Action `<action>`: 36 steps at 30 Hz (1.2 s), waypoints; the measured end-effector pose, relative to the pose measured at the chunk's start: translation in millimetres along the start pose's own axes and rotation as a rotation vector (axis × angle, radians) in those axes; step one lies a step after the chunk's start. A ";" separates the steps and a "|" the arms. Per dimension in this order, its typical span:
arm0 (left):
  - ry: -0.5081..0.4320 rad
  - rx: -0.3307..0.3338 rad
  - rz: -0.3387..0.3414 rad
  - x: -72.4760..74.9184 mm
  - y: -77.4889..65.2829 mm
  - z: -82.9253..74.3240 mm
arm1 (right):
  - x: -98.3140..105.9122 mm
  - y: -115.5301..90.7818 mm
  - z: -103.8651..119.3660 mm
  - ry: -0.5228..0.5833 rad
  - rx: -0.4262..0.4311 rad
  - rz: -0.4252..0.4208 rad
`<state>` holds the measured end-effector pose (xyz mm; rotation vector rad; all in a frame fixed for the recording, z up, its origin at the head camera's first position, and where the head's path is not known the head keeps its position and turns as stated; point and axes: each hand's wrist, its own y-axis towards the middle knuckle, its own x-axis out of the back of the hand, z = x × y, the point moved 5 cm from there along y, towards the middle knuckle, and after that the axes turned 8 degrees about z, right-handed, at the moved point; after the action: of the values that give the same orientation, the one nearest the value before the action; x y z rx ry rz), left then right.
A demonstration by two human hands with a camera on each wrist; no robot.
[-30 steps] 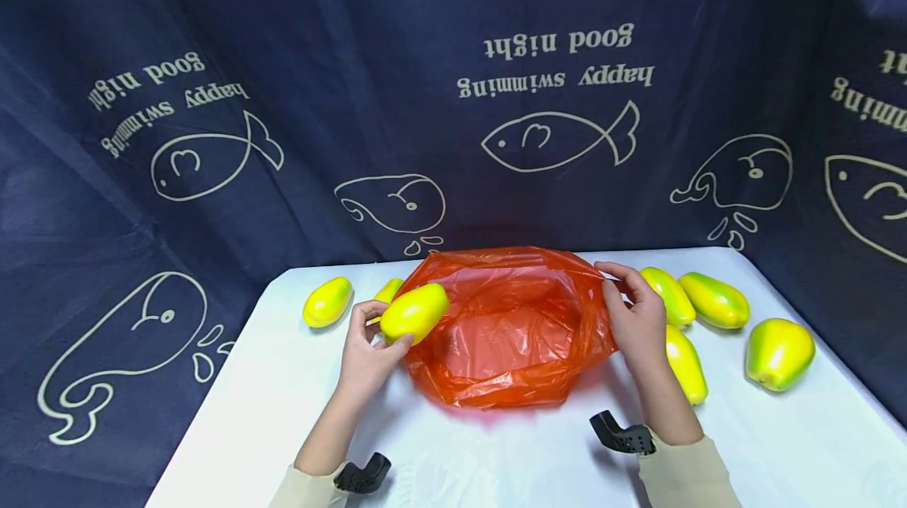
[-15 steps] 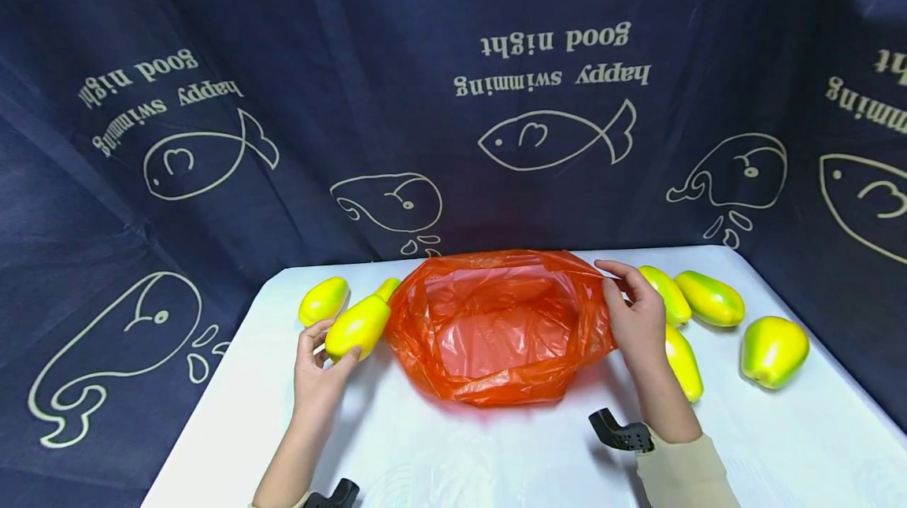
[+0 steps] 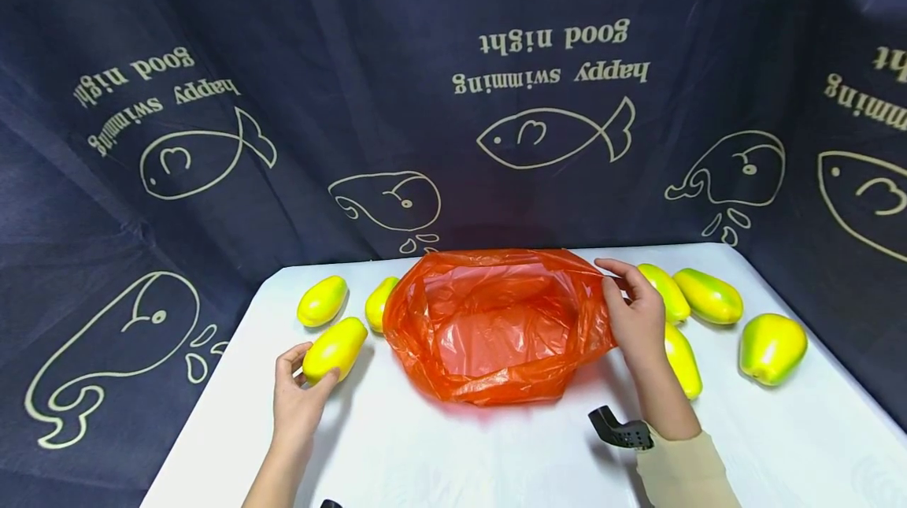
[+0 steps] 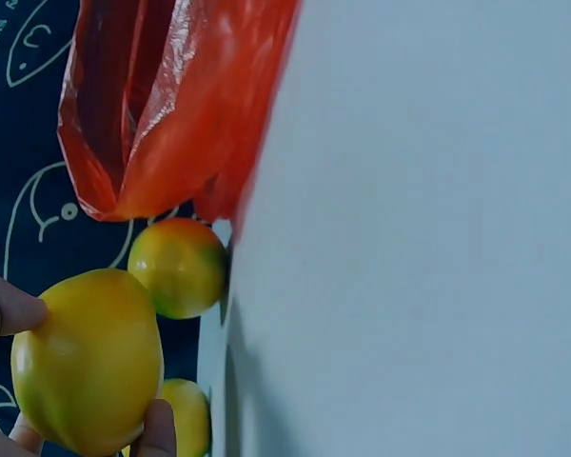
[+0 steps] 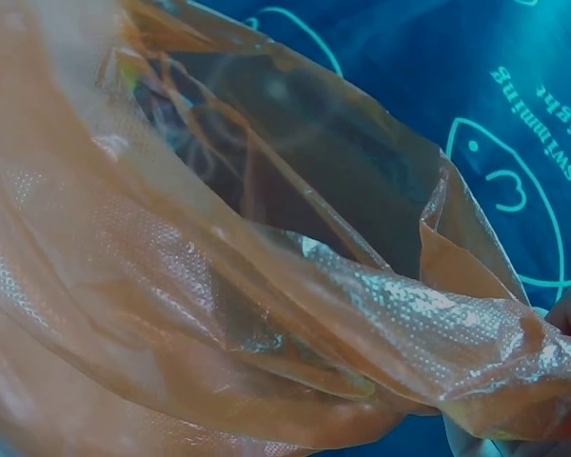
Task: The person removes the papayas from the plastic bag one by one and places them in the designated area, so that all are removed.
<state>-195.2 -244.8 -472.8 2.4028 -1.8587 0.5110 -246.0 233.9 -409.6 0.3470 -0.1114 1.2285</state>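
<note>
My left hand (image 3: 301,402) grips a yellow-green papaya (image 3: 336,350) between thumb and fingers, to the left of the red plastic bag (image 3: 489,390). In the left wrist view this papaya (image 4: 88,362) shows large, with fingertips at its sides. At the bag's right rim, my right hand (image 3: 635,315) pinches the plastic, and the bag's mouth stands wide. The right wrist view is mostly filled by the bag (image 5: 266,362), its gathered edge reaching the fingers at the right. Two more papayas, one at the far left (image 3: 322,301) and one beside the bag (image 3: 379,305), lie behind the held one.
Several papayas lie right of the bag, among them a far one (image 3: 708,297), a near one (image 3: 772,349) and one partly behind the right forearm (image 3: 682,362). A dark blue curtain (image 3: 397,43) with fish drawings hangs behind the white table (image 3: 453,461).
My left hand has carried the papaya from over the bag's left rim leftward and toward me. The right hand keeps its pinch on the bag with hardly any movement.
</note>
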 end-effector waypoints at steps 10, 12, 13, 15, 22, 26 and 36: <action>0.058 0.027 0.034 -0.7 0.7 10.5 | -0.6 0.1 -1.1 -0.005 -0.015 0.001; 0.049 0.035 0.043 -1.1 0.7 12.2 | -1.3 0.9 -1.6 -0.002 -0.008 0.000; 0.052 0.039 0.048 -1.6 0.9 12.8 | -1.7 1.3 -1.9 -0.001 -0.005 0.000; 0.052 0.051 0.057 -2.5 1.0 14.4 | -2.4 2.1 -2.7 0.003 0.004 0.001; 0.077 0.050 0.035 -3.6 0.0 15.4 | -3.6 2.6 -3.8 0.002 0.017 0.010; 0.082 0.038 0.027 -4.6 -0.3 15.3 | -3.0 2.8 -2.6 0.016 0.036 0.013; 0.105 0.065 0.082 -9.5 -0.9 9.1 | 0.0 2.2 -0.7 -0.045 0.036 0.018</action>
<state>-194.4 -238.0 -484.0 2.2974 -1.9317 0.6999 -248.1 234.8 -409.8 0.4062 -0.1318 1.2419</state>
